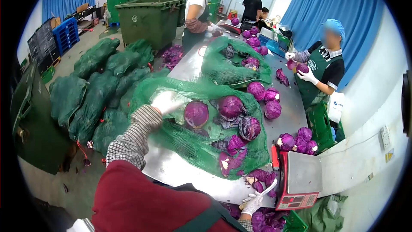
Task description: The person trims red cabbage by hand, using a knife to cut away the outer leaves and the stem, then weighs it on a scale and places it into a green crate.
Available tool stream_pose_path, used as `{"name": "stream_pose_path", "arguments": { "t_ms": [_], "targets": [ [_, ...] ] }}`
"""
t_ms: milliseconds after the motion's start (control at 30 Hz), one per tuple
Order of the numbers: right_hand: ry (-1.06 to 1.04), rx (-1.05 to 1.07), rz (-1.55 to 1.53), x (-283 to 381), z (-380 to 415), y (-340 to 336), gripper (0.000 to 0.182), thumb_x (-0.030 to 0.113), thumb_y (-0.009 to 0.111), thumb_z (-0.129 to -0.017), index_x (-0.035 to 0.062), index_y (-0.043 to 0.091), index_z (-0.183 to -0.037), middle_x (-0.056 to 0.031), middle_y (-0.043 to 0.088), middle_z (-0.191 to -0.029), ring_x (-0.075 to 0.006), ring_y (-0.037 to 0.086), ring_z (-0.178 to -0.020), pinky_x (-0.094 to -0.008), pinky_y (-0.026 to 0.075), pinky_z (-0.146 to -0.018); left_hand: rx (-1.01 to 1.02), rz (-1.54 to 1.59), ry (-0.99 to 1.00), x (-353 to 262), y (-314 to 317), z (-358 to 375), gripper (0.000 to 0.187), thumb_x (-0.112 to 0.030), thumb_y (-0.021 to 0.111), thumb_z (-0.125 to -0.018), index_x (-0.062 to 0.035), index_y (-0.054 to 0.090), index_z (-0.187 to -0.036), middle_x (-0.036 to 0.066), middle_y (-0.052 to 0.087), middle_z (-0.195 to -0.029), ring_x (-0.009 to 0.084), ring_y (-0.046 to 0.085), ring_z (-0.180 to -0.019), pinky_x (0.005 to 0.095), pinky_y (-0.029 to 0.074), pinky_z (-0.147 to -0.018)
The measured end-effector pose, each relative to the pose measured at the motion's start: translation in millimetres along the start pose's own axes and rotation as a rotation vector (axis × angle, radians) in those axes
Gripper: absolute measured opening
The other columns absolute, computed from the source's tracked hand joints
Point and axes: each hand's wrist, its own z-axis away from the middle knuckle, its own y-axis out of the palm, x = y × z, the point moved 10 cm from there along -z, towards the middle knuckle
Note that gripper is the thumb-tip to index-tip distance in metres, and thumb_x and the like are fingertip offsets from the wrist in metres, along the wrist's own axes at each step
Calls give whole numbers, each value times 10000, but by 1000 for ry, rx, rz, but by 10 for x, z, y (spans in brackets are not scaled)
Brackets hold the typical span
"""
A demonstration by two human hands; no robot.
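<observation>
My left hand [168,102], in a white glove and smeared by motion, is over the green mesh net [171,139], just left of a red cabbage [196,114]. Its fingers are too blurred to make out. At the table's near edge my right hand [252,203], also gloved, is closed around the handle of a knife [269,187], whose pale curved blade points up and right. Further cabbages [231,107] and loose purple leaves [231,159] lie on the net. Below my right hand are more purple leaves [262,221].
A red scale [304,174] and an orange-handled tool [275,157] sit at the right. Several cabbages [256,90] line the metal table [184,66]. Full green net sacks [101,94] lie left. Co-workers stand across the table and at its far left side.
</observation>
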Motion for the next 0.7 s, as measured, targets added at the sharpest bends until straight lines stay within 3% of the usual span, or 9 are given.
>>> {"name": "stream_pose_path", "arguments": {
  "t_ms": [67,133,333,400,467,533,600,667,700],
  "targets": [
    [4,1,-16,-14,-14,0,316,273,338,-994,14,508,-1052,-87,549,-679,-160,491,-394,-293,458,-336,249,30,225,-515,468,18,722,-526,629,-769,72,561,-1167,259,587,-1157,364,550,-1108,397,417,-978],
    [-33,-7,3,10,-12,-27,336,295,357,-991,0,507,-1044,-98,561,-673,-185,505,-380,-307,456,-327,75,32,280,-490,843,-318,682,-512,658,-750,43,585,-1140,273,607,-1083,378,583,-1034,407,454,-919],
    [-105,-63,-12,-204,-137,-132,322,300,356,-997,23,519,-998,-76,542,-645,-167,475,-363,-301,438,-307,185,431,-92,-106,1474,-824,832,-514,715,-690,22,493,-1286,264,514,-1284,325,529,-1186,378,413,-1013],
    [-47,-100,-68,-294,-179,-156,311,300,362,-989,32,520,-995,-78,543,-638,-174,479,-367,-313,440,-310,331,249,74,-669,1219,-497,747,-487,735,-664,16,572,-1192,247,577,-1192,336,568,-1109,396,450,-963],
    [-103,-37,162,-148,-68,-101,194,203,460,-961,57,535,-1065,-86,576,-733,-195,536,-522,-325,441,-423,141,24,571,-1271,1127,-168,608,-469,727,-665,16,642,-1022,220,610,-1085,343,596,-1004,409,491,-862],
    [131,2,-217,-204,5,9,308,311,335,-1015,84,531,-1087,-81,578,-740,-183,512,-480,-297,429,-396,675,-132,869,-1771,1553,461,649,-447,728,-692,4,559,-1128,181,604,-1042,340,579,-1002,399,462,-871],
    [-172,-37,194,-186,-106,-110,322,327,337,-1015,82,534,-1083,-81,581,-745,-183,511,-489,-311,431,-405,393,82,1268,-1913,1824,868,674,-486,709,-701,-7,552,-1147,171,574,-1107,325,530,-1068,411,419,-911],
    [-281,-102,290,-516,-332,-317,348,347,321,-1016,80,537,-1074,-69,578,-727,-178,491,-461,-313,421,-391,174,8,1116,-2023,1654,873,761,-542,706,-675,-17,529,-1196,181,502,-1211,340,454,-1146,448,362,-954],
    [-144,-39,252,-606,-344,-339,277,285,409,-997,72,540,-1116,-125,607,-866,-228,585,-647,-376,505,-547,209,16,1042,-2010,1759,929,807,-550,704,-667,-20,501,-1240,197,430,-1288,364,409,-1183,477,342,-961]
  ]
}}
